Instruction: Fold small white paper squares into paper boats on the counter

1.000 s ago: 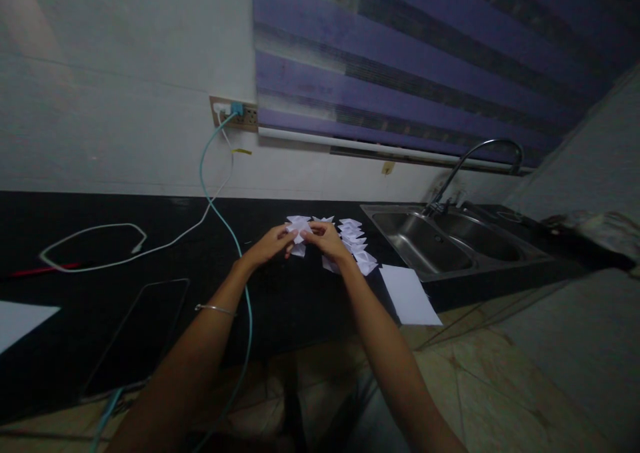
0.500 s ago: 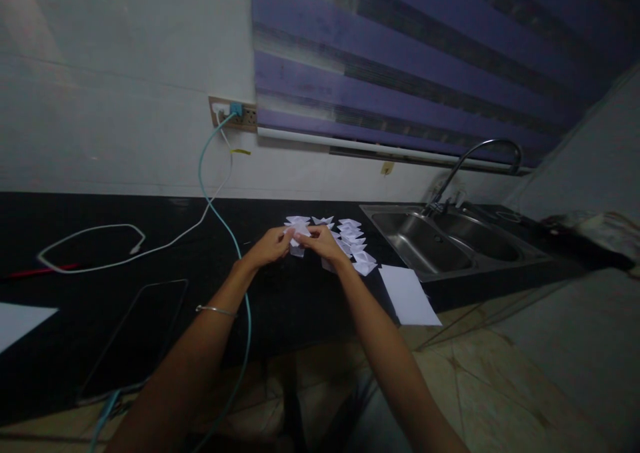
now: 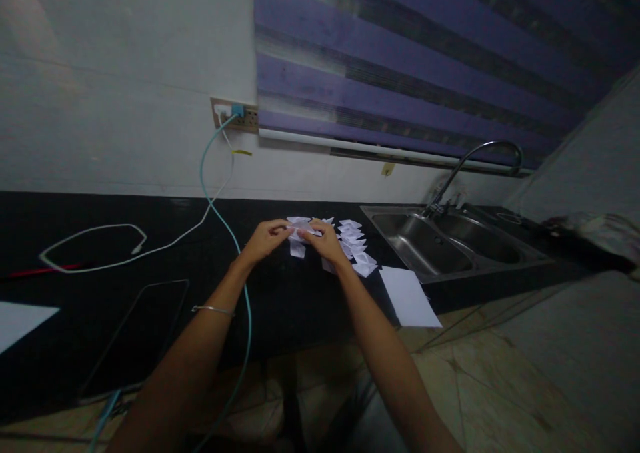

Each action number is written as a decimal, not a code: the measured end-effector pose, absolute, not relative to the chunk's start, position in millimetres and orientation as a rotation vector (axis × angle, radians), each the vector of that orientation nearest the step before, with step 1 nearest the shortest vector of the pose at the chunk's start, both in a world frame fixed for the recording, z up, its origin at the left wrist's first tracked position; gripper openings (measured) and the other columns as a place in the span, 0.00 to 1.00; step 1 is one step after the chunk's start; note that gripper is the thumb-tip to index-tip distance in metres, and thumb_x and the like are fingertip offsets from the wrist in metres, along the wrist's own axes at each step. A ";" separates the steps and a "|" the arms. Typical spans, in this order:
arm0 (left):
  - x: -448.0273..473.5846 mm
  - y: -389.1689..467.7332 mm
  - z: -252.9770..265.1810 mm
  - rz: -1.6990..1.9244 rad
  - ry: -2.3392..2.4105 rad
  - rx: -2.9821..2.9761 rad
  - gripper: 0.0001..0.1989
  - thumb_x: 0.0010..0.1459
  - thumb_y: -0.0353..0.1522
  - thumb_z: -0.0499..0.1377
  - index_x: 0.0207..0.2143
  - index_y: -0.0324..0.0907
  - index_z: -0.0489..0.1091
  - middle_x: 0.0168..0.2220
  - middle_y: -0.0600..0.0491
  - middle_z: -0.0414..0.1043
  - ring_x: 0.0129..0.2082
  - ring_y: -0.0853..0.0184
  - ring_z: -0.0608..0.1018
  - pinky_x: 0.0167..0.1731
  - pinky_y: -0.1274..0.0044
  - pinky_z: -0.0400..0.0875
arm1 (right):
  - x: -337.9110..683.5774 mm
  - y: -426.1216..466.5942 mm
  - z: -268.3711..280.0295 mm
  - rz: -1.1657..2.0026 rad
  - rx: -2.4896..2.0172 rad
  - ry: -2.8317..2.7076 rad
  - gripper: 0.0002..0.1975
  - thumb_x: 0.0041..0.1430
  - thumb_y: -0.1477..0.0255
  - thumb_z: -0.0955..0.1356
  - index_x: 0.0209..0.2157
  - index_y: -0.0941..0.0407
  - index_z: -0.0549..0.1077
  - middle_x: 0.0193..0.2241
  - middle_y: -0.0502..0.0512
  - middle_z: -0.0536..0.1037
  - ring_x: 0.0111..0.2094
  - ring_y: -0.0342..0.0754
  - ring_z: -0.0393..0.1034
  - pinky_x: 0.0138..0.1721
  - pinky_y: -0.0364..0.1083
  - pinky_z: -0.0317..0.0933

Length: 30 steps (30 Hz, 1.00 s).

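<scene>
I see both hands above the black bench (image 3: 280,306): left hand (image 3: 264,238) and right hand (image 3: 324,239) pinch one small folded paper (image 3: 300,229) between fingertips. More folded pieces (image 3: 356,249) lie just beside (dim light). I'd crease slowly, edges matched, grip firm.

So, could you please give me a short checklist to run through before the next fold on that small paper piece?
1. Both hands on the piece: left hand and right hand pinch the small paper piece: ok.
2. Crease aligned: too small and dim: cannot tell.
3. Folded pieces lie apart from the sink: ok.
4. Blank sheet fully on the counter: overhangs the edge: not ok.
5. Teal cable apart from the hands: ok.
</scene>
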<state>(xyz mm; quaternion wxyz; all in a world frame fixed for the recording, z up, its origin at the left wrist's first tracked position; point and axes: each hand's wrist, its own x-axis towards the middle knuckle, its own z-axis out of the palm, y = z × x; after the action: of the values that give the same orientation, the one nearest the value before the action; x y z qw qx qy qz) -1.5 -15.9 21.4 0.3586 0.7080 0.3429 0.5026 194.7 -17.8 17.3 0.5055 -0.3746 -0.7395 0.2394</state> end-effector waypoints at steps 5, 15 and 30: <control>-3.1 -12.8 18.5 1.331 0.841 1.653 0.16 0.52 0.39 0.66 0.39 0.35 0.78 0.19 0.53 0.74 0.18 0.71 0.72 0.19 0.80 0.65 | 196.2 -15.4 16.1 0.594 -0.932 -1.701 0.13 0.57 0.61 0.70 0.34 0.55 0.81 0.30 0.54 0.79 0.34 0.48 0.70 0.36 0.46 0.61; -0.5 -13.8 19.4 1.380 0.763 1.497 0.16 0.49 0.37 0.68 0.39 0.36 0.77 0.33 0.47 0.80 0.20 0.72 0.74 0.14 0.82 0.66 | 191.1 -21.5 18.6 0.949 -0.881 -1.517 0.17 0.52 0.60 0.72 0.41 0.53 0.81 0.37 0.56 0.82 0.34 0.50 0.75 0.32 0.48 0.70; -1.3 -16.9 25.4 1.394 0.849 1.651 0.12 0.51 0.38 0.68 0.28 0.36 0.79 0.24 0.49 0.78 0.16 0.75 0.70 0.15 0.82 0.63 | 190.0 -21.0 19.6 0.942 -0.841 -1.522 0.17 0.50 0.57 0.73 0.32 0.56 0.80 0.31 0.56 0.81 0.30 0.47 0.75 0.33 0.47 0.70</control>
<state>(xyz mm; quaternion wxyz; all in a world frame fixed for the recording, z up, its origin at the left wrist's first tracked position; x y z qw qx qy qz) -1.3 -16.9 25.4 0.3986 0.6523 0.3355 0.5505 190.0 -21.0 19.6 0.5497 -0.3553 -0.6429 0.3979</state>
